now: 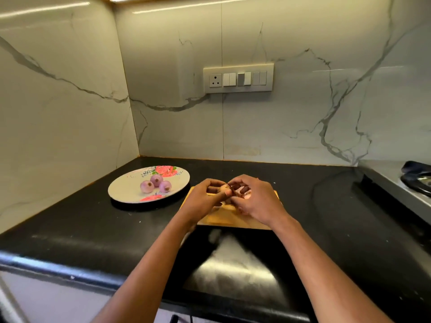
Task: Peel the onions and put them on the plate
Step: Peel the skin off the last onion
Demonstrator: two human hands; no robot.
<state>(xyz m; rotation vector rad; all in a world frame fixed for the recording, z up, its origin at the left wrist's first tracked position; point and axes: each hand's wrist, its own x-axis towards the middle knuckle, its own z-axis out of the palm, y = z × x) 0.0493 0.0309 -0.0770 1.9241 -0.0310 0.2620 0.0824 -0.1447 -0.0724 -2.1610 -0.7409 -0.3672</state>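
Both hands meet over the wooden cutting board (224, 219) — the left hand (205, 198) cups an onion (223, 188) while the right hand (254, 201) pinches at its skin. Three peeled onions (156, 183) sit clustered on the floral plate (121, 191) — just left of the board, on the black counter (81, 227).

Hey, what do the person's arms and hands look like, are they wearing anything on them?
Both forearms are bare as far as the picture shows: no sleeves in view. The left hand and right hand wear no gloves, and no watch, bracelet or ring can be seen. The picture is too blurred around the fingers to rule out a small ring.
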